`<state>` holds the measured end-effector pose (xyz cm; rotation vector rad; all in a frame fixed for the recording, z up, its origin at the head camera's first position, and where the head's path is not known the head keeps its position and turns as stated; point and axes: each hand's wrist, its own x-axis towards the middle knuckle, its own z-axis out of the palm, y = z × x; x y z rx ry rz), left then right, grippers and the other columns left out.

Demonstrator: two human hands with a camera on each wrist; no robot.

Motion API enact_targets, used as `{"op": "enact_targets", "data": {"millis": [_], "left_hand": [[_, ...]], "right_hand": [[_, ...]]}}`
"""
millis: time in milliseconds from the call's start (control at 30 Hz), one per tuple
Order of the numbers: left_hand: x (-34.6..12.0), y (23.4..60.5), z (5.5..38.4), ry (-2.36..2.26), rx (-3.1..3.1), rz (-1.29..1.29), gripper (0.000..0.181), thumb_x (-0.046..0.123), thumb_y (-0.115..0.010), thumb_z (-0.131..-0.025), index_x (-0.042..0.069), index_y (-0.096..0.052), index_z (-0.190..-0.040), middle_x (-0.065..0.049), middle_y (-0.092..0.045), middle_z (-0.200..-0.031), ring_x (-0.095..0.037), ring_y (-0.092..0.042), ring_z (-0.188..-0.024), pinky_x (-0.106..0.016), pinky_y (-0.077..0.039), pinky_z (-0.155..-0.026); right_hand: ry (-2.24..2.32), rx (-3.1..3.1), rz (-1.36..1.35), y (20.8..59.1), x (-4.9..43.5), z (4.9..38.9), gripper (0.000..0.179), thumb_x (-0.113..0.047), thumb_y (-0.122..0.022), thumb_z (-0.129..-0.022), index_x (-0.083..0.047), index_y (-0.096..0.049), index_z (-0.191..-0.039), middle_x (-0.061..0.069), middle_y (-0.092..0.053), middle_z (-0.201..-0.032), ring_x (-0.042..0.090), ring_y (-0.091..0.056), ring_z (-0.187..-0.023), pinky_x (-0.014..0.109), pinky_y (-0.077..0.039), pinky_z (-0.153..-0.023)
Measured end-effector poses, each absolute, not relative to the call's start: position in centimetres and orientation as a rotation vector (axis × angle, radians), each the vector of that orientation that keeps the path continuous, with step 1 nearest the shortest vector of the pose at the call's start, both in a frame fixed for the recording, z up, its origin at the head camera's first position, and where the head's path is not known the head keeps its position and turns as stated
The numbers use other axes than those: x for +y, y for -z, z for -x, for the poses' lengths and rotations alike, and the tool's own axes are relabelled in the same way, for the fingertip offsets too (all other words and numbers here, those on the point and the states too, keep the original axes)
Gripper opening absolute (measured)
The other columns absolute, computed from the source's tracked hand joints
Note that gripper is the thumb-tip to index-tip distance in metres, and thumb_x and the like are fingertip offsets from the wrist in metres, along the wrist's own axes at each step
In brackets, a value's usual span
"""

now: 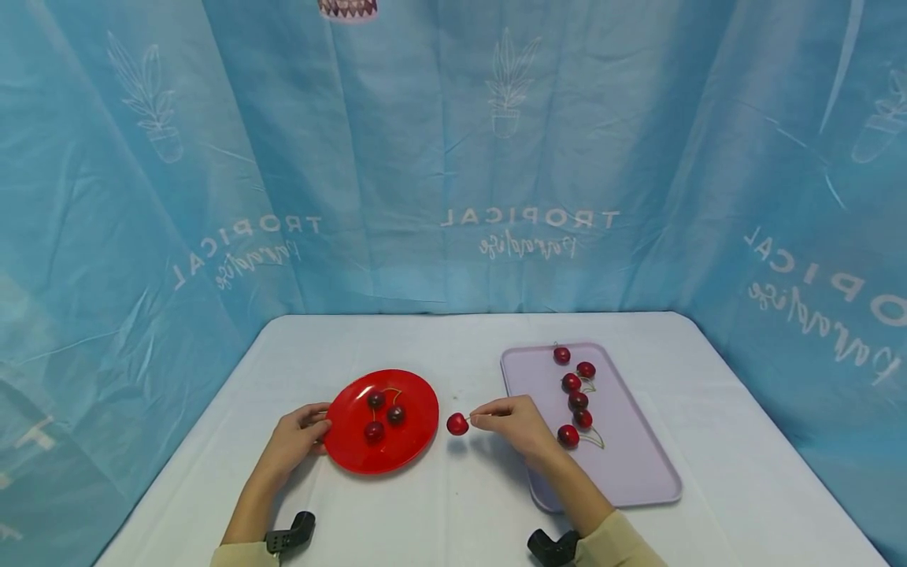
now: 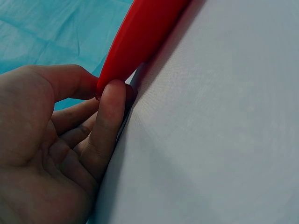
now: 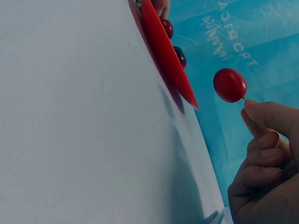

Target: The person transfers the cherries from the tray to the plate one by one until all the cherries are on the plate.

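Note:
A round red plate (image 1: 343,453) lies left of the table's middle, with three dark red cherries on it. My left hand (image 1: 294,437) grips its left rim; in the left wrist view the thumb and a finger pinch the plate's edge (image 2: 135,46). My right hand (image 1: 516,425) pinches a bright red cherry (image 1: 457,424) by its stem between thumb and forefinger. That cherry hangs above the table, just right of the plate, and its shadow falls below it. In the right wrist view the cherry (image 3: 230,85) is held up beside the plate's rim, other fingers curled in.
A pale purple tray (image 1: 631,465) stands on the right of the white-covered table (image 1: 397,528), partly behind my right forearm. Several cherries lie on it, among them one cherry (image 1: 568,436) near the wrist. Blue printed curtains (image 1: 397,157) surround the table's back and sides.

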<state>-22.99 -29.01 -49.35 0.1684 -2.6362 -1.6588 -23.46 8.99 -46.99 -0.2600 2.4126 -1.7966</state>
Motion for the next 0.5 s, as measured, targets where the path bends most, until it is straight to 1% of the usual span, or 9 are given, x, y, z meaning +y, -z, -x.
{"op": "enact_targets", "data": {"millis": [67, 167, 300, 400, 500], "left_hand": [[-29.1, 49.3, 23.1, 1.658, -2.638, -0.167, 0.042, 0.016, -0.059, -0.094, 0.001, -0.051, -0.132, -0.018, -0.058, -0.118, -0.024, -0.063, -0.089, -0.028, -0.056, -0.07], [-29.2, 49.3, 23.1, 1.657, -2.642, -0.164, 0.043, 0.017, -0.059, -0.094, 0.001, -0.051, -0.133, -0.018, -0.058, -0.119, -0.024, -0.063, -0.089, -0.028, -0.056, -0.069], [-29.1, 49.3, 23.0, 1.655, -2.645, -0.162, 0.044, 0.017, -0.059, -0.093, 0.0, -0.05, -0.133, -0.018, -0.058, -0.119, -0.023, -0.063, -0.088, -0.028, -0.057, -0.069], [-29.0, 49.3, 22.9, 1.665, -2.642, -0.166, 0.044, 0.017, -0.059, -0.093, 0.0, -0.05, -0.133, -0.018, -0.057, -0.119, -0.023, -0.063, -0.087, -0.029, -0.057, -0.07], [-29.0, 49.2, 22.9, 1.672, -2.638, -0.168, 0.043, 0.017, -0.059, -0.093, 0.001, -0.05, -0.133, -0.018, -0.058, -0.119, -0.023, -0.063, -0.087, -0.029, -0.057, -0.069]], "right_hand": [[1.802, 2.41, 0.266, 46.8, 8.6, 23.4, 0.018, -0.027, -0.075, -0.083, -0.011, -0.078, -0.092, 0.0, -0.072, -0.09, 0.019, -0.059, -0.087, 0.036, -0.045, -0.078], [1.796, 2.41, 0.292, 45.3, 7.9, 22.5, 0.018, -0.021, -0.072, -0.086, -0.007, -0.077, -0.095, 0.003, -0.072, -0.091, 0.018, -0.06, -0.087, 0.036, -0.046, -0.078], [1.781, 2.41, 0.325, 45.6, 7.2, 22.8, 0.018, -0.026, -0.072, -0.086, -0.01, -0.078, -0.093, 0.001, -0.072, -0.09, 0.02, -0.06, -0.088, 0.036, -0.047, -0.077], [1.782, 2.406, 0.342, 47.3, 6.8, 24.1, 0.018, -0.032, -0.075, -0.083, -0.017, -0.078, -0.091, -0.002, -0.071, -0.089, 0.02, -0.059, -0.088, 0.036, -0.047, -0.075], [1.79, 2.406, 0.384, 47.4, 6.1, 24.4, 0.019, -0.03, -0.075, -0.083, -0.014, -0.078, -0.093, -0.002, -0.071, -0.088, 0.02, -0.059, -0.087, 0.036, -0.049, -0.074]]}}
